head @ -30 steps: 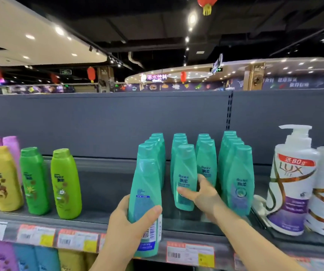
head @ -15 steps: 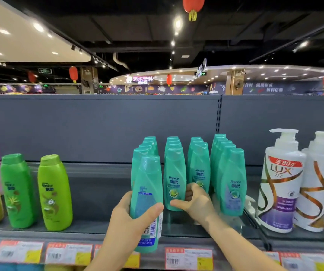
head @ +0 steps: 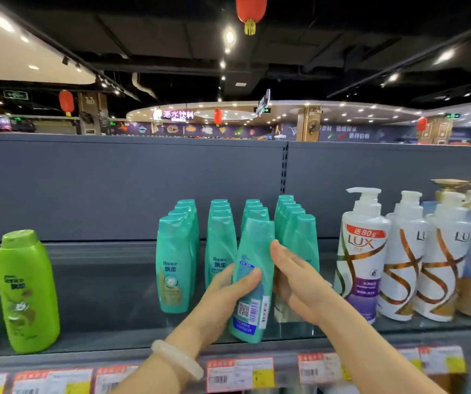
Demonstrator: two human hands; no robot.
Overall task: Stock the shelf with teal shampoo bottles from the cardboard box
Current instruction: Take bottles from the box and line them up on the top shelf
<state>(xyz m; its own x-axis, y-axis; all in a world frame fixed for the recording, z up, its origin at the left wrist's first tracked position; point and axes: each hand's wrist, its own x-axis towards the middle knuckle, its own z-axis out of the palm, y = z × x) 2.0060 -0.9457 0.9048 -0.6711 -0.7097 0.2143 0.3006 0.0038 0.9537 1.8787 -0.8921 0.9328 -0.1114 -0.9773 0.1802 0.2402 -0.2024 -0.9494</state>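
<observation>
- The left hand (head: 225, 291), lower centre of the frame, wraps its grip round a teal plastic shampoo bottle (head: 252, 280), barcode side outward.
- The bottle stands tilted at the grey shelf (head: 100, 285) front, before the third teal row (head: 252, 211).
- The right hand (head: 294, 275), fingers straight, lies flat against its side.
- Step in hand, I judge: placing. Next: turn label forward, set upright.

Green bottle (head: 27, 291) left, white pump bottles (head: 362, 260) right
</observation>
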